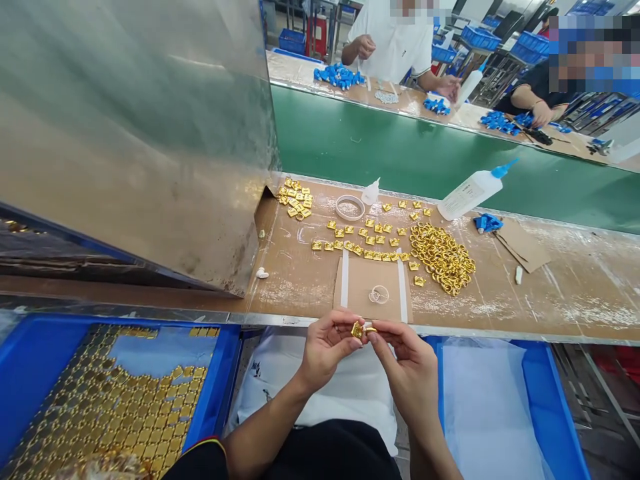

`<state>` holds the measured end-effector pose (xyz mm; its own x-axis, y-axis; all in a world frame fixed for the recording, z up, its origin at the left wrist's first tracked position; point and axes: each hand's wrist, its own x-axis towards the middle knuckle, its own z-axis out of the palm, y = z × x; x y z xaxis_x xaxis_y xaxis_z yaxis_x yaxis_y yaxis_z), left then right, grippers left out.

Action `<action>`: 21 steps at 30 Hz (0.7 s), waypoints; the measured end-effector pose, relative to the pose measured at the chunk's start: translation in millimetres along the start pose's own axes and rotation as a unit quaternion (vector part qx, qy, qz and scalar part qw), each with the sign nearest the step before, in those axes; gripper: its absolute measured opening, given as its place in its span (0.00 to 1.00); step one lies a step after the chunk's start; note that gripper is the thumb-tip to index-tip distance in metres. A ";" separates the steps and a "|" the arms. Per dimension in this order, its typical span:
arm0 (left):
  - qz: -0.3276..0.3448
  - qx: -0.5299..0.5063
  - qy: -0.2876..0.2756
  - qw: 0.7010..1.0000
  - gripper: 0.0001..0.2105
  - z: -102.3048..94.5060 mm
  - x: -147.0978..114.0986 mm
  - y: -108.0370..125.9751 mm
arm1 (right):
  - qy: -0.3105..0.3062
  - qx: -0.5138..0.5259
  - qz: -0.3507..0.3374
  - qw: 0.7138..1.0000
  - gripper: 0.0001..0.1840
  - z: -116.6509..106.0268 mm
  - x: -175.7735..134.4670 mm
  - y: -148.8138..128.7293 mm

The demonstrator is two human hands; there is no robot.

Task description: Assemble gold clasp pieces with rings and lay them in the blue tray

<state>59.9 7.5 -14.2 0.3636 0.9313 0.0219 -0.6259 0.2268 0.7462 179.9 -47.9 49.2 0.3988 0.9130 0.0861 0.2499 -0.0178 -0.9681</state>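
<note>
My left hand pinches a small gold square piece between thumb and fingers, just in front of the bench edge. Against it, my right hand holds a gold ring, mostly hidden by the fingertips. The two parts are very close; whether they touch I cannot tell. Beyond the hands lies a cardboard sheet with white tape strips and a small clear round item. Rows of gold square pieces lie behind it, and a heap of gold rings is to their right.
A metal panel rises at left. On the bench are a tape roll, a white bottle and more gold pieces. Blue bins flank my lap, the left holding gold plates. Across the green belt, two people handle blue parts.
</note>
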 end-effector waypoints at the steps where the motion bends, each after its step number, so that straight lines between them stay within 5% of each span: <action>1: 0.002 0.002 0.001 1.000 0.14 0.7 0.3 0.3 | 0.001 -0.020 -0.015 1.000 0.05 -0.1 -0.7 -1.4; 21: 0.021 0.021 -0.032 0.999 0.10 5.7 0.7 2.8 | -0.009 -0.108 -0.062 0.992 0.07 -0.7 -2.4 -9.0</action>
<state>62.4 7.1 -8.3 0.3811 0.9196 0.0956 -0.6127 0.1738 0.7710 177.3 -50.3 57.9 0.3373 0.9208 0.1957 0.4803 0.0105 -0.8770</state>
